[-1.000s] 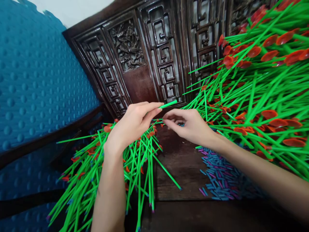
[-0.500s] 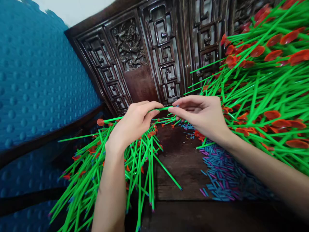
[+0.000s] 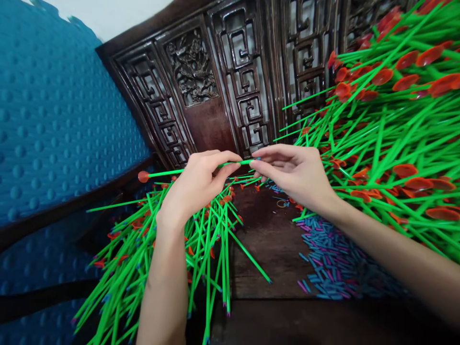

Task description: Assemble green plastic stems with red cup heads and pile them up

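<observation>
My left hand [image 3: 201, 179] pinches a thin green stick [image 3: 165, 172] between thumb and fingers. A red cup-shaped end [image 3: 143, 177] sticks out to the left of that hand. At the stick's other end shows a small blue tip [image 3: 258, 159], partly covered by my right hand [image 3: 294, 172], whose thumb and forefinger close around it. Beneath my left hand lies a loose heap of similar green sticks [image 3: 143, 258], several with blue or purple tips. Below my right forearm spreads a pile of short blue and purple tube pieces [image 3: 330, 263].
A large stack of green sticks with red cups [image 3: 395, 134] rises on the right. Behind stands a carved dark wooden backrest [image 3: 212, 124]. Blue bumpy padding [image 3: 53, 120] covers the left side. A yellow rubber band [image 3: 282, 203] lies on the dark wooden surface [image 3: 266, 249].
The green stick has shifted left, so its red cup sits farther out from my left hand. My right hand has moved slightly left with the blue-tipped end.
</observation>
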The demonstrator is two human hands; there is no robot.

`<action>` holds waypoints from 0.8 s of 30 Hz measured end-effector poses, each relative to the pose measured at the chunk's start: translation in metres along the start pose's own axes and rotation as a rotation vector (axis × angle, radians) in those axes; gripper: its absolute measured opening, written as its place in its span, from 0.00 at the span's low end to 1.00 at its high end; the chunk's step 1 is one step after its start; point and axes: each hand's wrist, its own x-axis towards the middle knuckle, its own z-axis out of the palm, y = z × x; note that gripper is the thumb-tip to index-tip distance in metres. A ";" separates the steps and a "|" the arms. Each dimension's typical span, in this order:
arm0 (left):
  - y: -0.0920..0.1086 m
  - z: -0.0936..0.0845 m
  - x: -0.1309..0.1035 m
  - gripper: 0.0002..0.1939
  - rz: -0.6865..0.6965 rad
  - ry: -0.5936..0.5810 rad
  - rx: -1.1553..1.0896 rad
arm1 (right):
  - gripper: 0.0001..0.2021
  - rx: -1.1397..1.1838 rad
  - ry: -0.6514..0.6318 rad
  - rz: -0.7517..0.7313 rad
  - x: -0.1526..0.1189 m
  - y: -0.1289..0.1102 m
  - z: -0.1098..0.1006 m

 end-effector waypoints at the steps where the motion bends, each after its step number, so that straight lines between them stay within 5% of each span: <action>1: 0.001 0.000 0.000 0.09 -0.003 -0.001 -0.001 | 0.13 0.021 -0.002 0.004 0.000 0.000 0.000; 24: 0.005 -0.005 -0.001 0.08 -0.041 -0.006 -0.009 | 0.14 0.141 0.041 0.032 -0.002 -0.008 0.006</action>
